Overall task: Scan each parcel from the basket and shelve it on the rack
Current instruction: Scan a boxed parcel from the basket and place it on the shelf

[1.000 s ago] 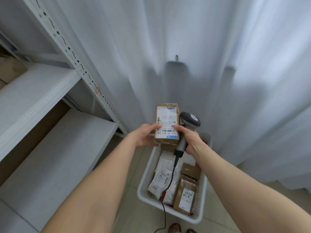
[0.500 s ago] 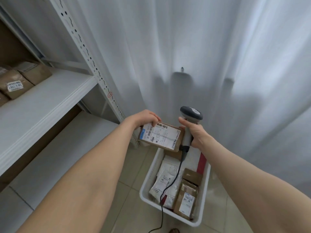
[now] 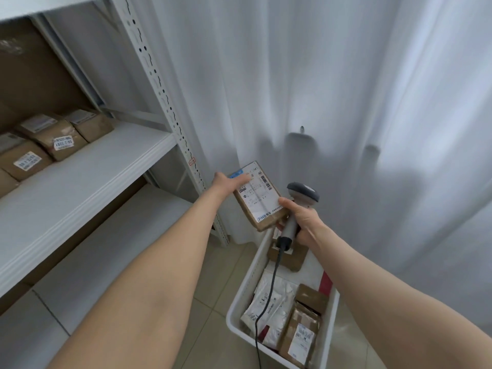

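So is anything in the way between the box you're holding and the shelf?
Only the rack's grey perforated metal post stands between the brown cardboard parcel in the left hand and the white shelf; its front looks open.

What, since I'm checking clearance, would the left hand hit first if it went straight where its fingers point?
Probably the white curtain: the left hand, holding the parcel, points toward it with nothing visible between. Depth is unclear.

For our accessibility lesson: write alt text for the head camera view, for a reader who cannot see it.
A person's left hand holds a labelled brown parcel while the right hand grips a corded scanner, thumb on the parcel. Below stands a white basket of more parcels; at left, a white rack holds several others.
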{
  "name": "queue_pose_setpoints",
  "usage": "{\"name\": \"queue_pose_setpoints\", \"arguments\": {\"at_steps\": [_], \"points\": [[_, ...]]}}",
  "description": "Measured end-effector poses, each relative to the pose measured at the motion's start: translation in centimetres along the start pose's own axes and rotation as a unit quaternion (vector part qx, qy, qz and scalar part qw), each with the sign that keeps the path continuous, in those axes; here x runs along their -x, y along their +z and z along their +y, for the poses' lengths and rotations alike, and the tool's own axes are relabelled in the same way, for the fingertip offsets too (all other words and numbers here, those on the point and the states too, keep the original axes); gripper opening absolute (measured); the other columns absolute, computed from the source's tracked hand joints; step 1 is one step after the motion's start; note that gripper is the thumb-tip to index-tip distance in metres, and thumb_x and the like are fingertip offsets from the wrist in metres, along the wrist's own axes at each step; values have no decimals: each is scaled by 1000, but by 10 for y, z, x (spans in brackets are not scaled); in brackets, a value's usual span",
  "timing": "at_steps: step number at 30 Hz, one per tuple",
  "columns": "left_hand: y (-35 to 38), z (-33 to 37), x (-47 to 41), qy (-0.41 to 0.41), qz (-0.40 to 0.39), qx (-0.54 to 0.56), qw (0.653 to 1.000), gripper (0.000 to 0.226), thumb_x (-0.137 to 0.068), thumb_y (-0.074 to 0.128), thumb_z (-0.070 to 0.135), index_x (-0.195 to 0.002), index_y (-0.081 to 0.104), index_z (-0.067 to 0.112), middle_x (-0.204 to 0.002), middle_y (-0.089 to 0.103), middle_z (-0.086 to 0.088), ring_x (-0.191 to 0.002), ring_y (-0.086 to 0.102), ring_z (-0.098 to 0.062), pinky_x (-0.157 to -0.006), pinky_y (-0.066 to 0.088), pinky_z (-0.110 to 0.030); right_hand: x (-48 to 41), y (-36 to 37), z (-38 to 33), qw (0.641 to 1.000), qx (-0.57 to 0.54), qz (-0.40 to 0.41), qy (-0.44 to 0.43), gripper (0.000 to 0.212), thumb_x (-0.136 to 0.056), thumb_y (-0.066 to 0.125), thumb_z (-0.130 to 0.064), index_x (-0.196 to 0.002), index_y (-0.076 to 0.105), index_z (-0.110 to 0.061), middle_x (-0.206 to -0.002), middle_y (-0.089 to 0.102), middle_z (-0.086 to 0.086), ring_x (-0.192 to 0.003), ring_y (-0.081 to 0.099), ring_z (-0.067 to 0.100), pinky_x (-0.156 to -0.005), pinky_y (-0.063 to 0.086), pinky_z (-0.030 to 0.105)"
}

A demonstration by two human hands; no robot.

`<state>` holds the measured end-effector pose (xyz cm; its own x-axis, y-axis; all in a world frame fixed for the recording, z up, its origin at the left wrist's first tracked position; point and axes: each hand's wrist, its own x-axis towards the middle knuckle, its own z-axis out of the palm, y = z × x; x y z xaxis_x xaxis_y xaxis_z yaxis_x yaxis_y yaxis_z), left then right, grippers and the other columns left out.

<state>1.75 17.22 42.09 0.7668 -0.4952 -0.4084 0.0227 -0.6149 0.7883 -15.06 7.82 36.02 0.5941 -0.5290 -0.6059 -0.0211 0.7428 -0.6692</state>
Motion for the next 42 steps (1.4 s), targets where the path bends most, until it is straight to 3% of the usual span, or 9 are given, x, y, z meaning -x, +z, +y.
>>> {"name": "queue_pose_setpoints", "arguments": {"at_steps": [2, 4, 6, 8, 11, 14, 21, 33, 42], "points": [[3, -11, 12, -61, -106, 77, 989, 59, -84, 70, 36, -132, 49, 9, -125, 61, -8, -119, 53, -30, -97, 42, -53, 1, 6, 0, 1000, -15, 7, -4, 37, -78, 79, -9, -108, 57, -9, -82, 75, 12, -73, 71, 25, -68, 59, 42], [8, -16, 21, -58, -145, 133, 979, 43, -89, 64, 17, -130, 52, 7, -113, 67, -10, -104, 63, -27, -88, 52, -49, 3, 12, -1, 1000, -10, 15, -14, 40, -80, 78, -15, -113, 56, -8, -93, 74, 13, -84, 71, 28, -81, 58, 46], [9, -16, 23, -36, -109, 150, 982, 41, -90, 61, 8, -130, 50, 7, -112, 66, -10, -98, 64, -25, -81, 55, -44, 5, 15, -3, 998, 27, 41, -36, 37, -85, 74, -23, -114, 56, -10, -96, 69, 9, -92, 66, 26, -84, 56, 44], [9, -14, 24, -19, -73, 133, 988, 43, -90, 61, 5, -131, 49, 10, -119, 65, -10, -102, 63, -27, -83, 54, -43, 10, 19, -7, 994, 62, 59, -64, 29, -89, 70, -25, -110, 55, -13, -87, 61, 5, -81, 60, 20, -71, 53, 35], [10, -15, 24, -2, -24, 121, 992, 46, -90, 61, 3, -134, 49, 11, -125, 62, -11, -107, 62, -28, -74, 52, -37, 25, 26, -16, 994, 83, 14, -66, 16, -91, 67, -18, -101, 57, -12, -74, 61, 6, -56, 55, 15, -53, 47, 25], [15, -17, 23, 7, 1, 107, 994, 46, -89, 63, 4, -133, 51, 13, -125, 63, -10, -106, 64, -28, -68, 53, -33, 39, 35, -22, 987, 141, -30, -67, 14, -91, 65, -15, -101, 59, -7, -65, 57, 8, -50, 49, 15, -49, 44, 26], [17, -25, 26, 1, 39, 104, 994, 40, -90, 62, 5, -128, 55, 12, -127, 62, -10, -109, 63, -30, -88, 55, -45, 63, 46, -34, 977, 201, -49, -56, 8, -90, 60, -12, -94, 57, -5, -59, 53, 6, -46, 45, 15, -47, 42, 23], [3, -25, 41, -7, 63, 125, 990, 36, -90, 61, 4, -126, 56, 11, -127, 62, -10, -110, 63, -31, -89, 55, -47, 91, 52, -45, 967, 232, -94, -44, 3, -90, 55, -10, -90, 53, -8, -59, 50, 5, -46, 44, 14, -44, 42, 20], [-11, -30, 52, -8, 88, 124, 988, 33, -90, 62, 7, -123, 57, 12, -125, 63, -10, -107, 64, -31, -88, 55, -49, 109, 63, -47, 963, 236, -124, -36, 11, -91, 52, -10, -80, 51, -10, -55, 47, 3, -44, 42, 13, -44, 40, 18]]}}
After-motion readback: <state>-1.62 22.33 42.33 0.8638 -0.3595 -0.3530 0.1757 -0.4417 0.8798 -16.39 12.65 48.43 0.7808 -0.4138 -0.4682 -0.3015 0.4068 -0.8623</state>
